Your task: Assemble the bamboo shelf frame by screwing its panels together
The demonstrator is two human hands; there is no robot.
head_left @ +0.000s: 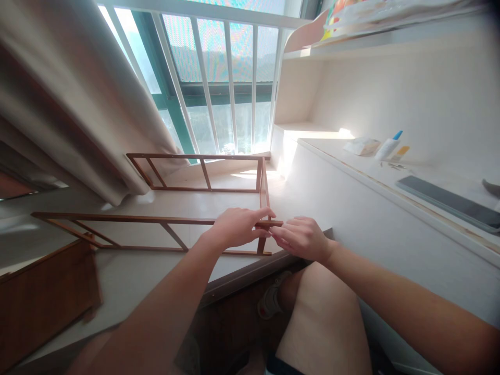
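A brown wooden frame lies ahead of me, with two ladder-like sides joined by a crosspiece at the right end. My left hand is closed around the right end of the near side's upper rail, its index finger stretched along the top. Just to its right, my right hand pinches the tip of the same rail with curled fingers. The hands almost touch, and they hide part of that corner joint. Whether a small fastener is between the fingertips cannot be made out.
A brown wooden panel stands at lower left, below a beige curtain. White railings cross the window. On the right-hand counter are a white bottle with a blue tip, small metal bits and a dark phone-like slab.
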